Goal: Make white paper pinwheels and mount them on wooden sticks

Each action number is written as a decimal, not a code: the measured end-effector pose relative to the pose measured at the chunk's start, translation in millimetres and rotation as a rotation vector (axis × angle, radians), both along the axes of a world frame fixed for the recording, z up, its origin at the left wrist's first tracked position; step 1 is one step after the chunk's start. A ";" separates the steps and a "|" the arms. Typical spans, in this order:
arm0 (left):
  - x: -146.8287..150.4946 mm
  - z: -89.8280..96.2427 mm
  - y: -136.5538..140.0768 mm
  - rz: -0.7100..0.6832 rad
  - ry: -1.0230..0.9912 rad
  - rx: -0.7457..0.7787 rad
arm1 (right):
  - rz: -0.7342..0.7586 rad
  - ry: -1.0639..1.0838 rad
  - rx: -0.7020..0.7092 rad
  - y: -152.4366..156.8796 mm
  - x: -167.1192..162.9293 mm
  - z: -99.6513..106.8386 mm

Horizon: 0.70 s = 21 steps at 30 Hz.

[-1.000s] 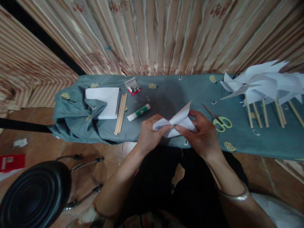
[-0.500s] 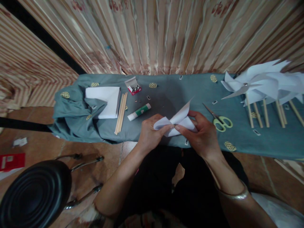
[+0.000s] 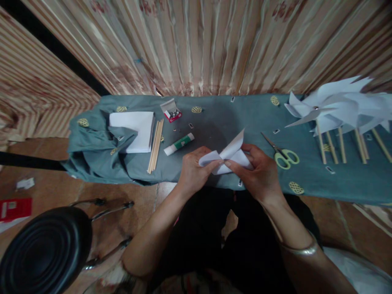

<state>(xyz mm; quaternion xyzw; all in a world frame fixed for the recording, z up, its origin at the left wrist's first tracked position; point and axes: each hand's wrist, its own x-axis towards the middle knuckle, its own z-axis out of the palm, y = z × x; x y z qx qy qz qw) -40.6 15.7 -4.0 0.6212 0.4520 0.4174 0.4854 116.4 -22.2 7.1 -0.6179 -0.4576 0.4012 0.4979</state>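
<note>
A white paper pinwheel (image 3: pixel 232 151), its blades curled toward the middle, is held between both hands over the near edge of the table. My left hand (image 3: pixel 196 167) pinches its left side, thumb near the centre. On the right side my right hand (image 3: pixel 261 169) grips it, thumb pressed close to the same centre. Whatever lies under the thumbs is hidden. A glue stick (image 3: pixel 179 144) with a green label lies just beyond my left hand. Scissors (image 3: pixel 285 157) with light green handles rest to the right of my right hand.
On the green cloth (image 3: pixel 208 118) stand an open box of thumbtacks (image 3: pixel 173 114), wooden sticks (image 3: pixel 155 146) and a stack of white paper (image 3: pixel 142 136). Several finished pinwheels (image 3: pixel 339 106) on sticks lie at the right. A black stool (image 3: pixel 45 249) is at the lower left, a curtain (image 3: pixel 202 45) behind.
Both hands stay almost in place on the pinwheel. Its upper blade has dipped slightly and shifted a little to the left.
</note>
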 end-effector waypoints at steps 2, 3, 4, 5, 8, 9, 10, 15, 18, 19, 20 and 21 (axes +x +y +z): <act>0.1 -0.1 0.4 -0.005 -0.004 0.017 | -0.003 0.000 -0.002 0.3 0.0 -1.3; 0.1 -0.3 0.7 -0.005 -0.006 0.020 | -0.006 0.000 -0.005 0.4 0.0 -1.7; 0.1 -0.5 0.9 -0.004 -0.005 0.019 | -0.010 -0.001 -0.006 0.5 0.0 -2.0; 0.1 -0.7 1.1 -0.003 -0.002 0.014 | -0.012 -0.004 -0.009 0.6 0.0 -2.3; 0.1 -1.5 1.4 0.004 0.013 -0.003 | -0.012 -0.025 -0.015 0.8 -0.1 -3.6; 0.1 -1.9 1.4 0.005 0.015 -0.007 | -0.013 -0.032 -0.014 0.9 -0.3 -4.1; 0.0 -2.3 1.4 0.007 0.015 -0.010 | -0.014 -0.039 -0.011 0.9 -0.6 -4.5; -0.6 -6.0 1.5 0.029 0.006 -0.035 | -0.018 -0.066 0.001 1.7 -1.8 -5.7; -1.0 -9.2 2.6 0.057 -0.015 -0.070 | 0.001 -0.056 0.007 3.3 -1.7 -5.1; -0.9 -10.1 3.2 0.063 -0.035 -0.096 | 0.005 -0.047 0.013 4.0 -1.7 -4.7; -0.8 -10.8 3.7 0.063 -0.063 -0.130 | 0.008 -0.038 0.019 4.6 -1.8 -4.3; -0.5 -11.2 4.3 0.062 -0.095 -0.167 | 0.008 -0.029 0.024 5.2 -1.9 -3.8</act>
